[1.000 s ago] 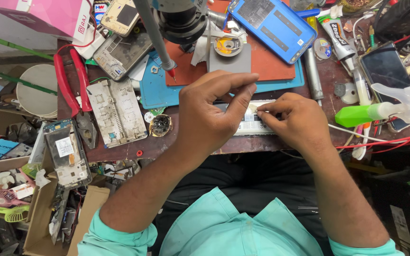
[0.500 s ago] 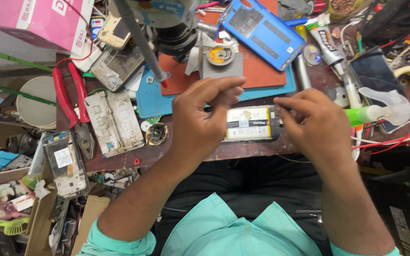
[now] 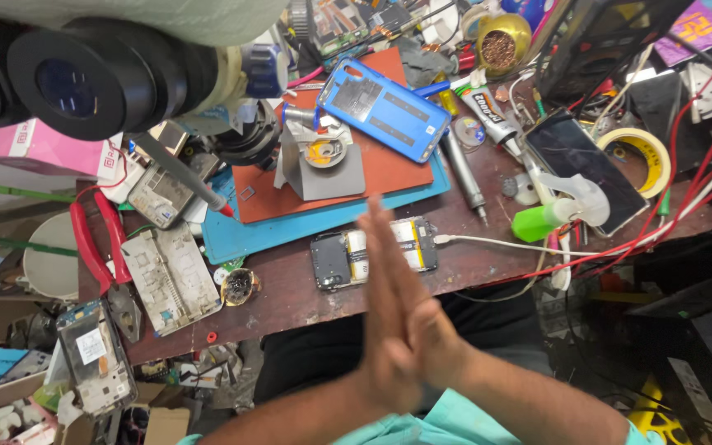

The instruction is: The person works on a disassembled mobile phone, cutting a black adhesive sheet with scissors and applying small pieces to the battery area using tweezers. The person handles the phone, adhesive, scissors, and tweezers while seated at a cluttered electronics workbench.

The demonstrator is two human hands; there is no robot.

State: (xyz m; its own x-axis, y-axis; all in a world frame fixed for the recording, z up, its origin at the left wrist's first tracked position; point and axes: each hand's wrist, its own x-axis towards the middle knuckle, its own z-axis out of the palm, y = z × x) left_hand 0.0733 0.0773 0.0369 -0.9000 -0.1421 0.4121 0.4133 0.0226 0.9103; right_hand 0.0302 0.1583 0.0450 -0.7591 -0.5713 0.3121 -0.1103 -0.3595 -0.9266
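Nearest the camera, the person's two hands are pressed flat together, palm against palm, fingers straight and pointing away over the table edge; the left hand (image 3: 385, 317) and the right hand (image 3: 434, 338) grasp nothing, both empty and flat against each other; teal sleeves show at the bottom edge.

Just past the fingertips lies the opened phone (image 3: 374, 253), back cover off, flat on the brown table (image 3: 290, 305), its insides facing up; the fingertips overlap it in view, though whether they touch it cannot be told; a white cable (image 3: 487, 242) runs from its right end off to the right.

Left of it, a small round dish (image 3: 239, 285), a white phone frame (image 3: 171, 276) and red-handled pliers (image 3: 96, 239); further on, a blue mat (image 3: 257, 239) with a red-orange mat (image 3: 389, 169) on top, a grey metal stand (image 3: 320, 161) sitting there, and a blue phone back cover (image 3: 383, 108) lying at a slant.

To the right, a green spray bottle (image 3: 541, 218), a dark phone screen (image 3: 582, 169), a yellow tape roll (image 3: 636, 156); far left, a pink rectangular box (image 3: 39, 147) with a white label; the black microscope eyepiece (image 3: 84, 78) looms at top left.
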